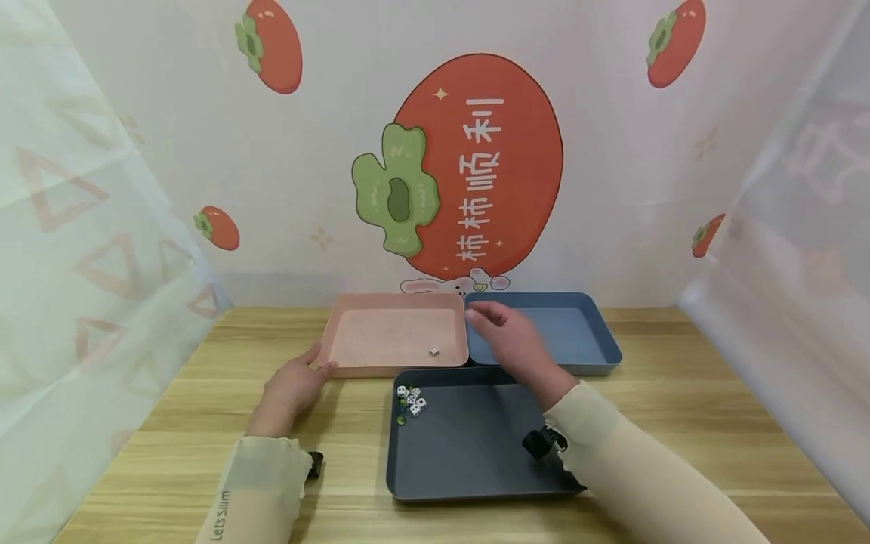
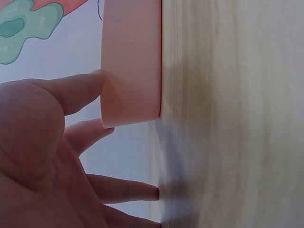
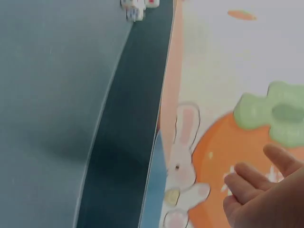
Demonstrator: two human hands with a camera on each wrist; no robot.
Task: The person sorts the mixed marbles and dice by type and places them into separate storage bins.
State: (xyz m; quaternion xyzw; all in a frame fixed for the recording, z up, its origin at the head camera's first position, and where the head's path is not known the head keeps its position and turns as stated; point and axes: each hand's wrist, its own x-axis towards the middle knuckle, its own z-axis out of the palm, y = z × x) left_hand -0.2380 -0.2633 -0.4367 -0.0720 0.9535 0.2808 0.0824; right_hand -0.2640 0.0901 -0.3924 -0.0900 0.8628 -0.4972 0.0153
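Observation:
My left hand (image 1: 295,389) touches the front left corner of a pink tray (image 1: 390,372). In the left wrist view its thumb (image 2: 83,90) meets the rim, and the other fingers spread straight below. A single white die (image 1: 434,350) lies in the pink tray near its right front corner. My right hand (image 1: 513,340) is over the left part of a blue tray (image 1: 567,321), fingers loosely bent, with nothing visible in them. Below that wrist is a dark grey tray (image 1: 476,446). Several white dice (image 1: 416,402) and small green pieces (image 1: 401,420) cluster in its far left corner.
The pink and blue trays stand side by side at the table's back, with the grey tray right in front. Wooden table (image 1: 347,468) shows around them. A printed cloth (image 1: 598,151) hangs behind, and pale curtains flank both sides.

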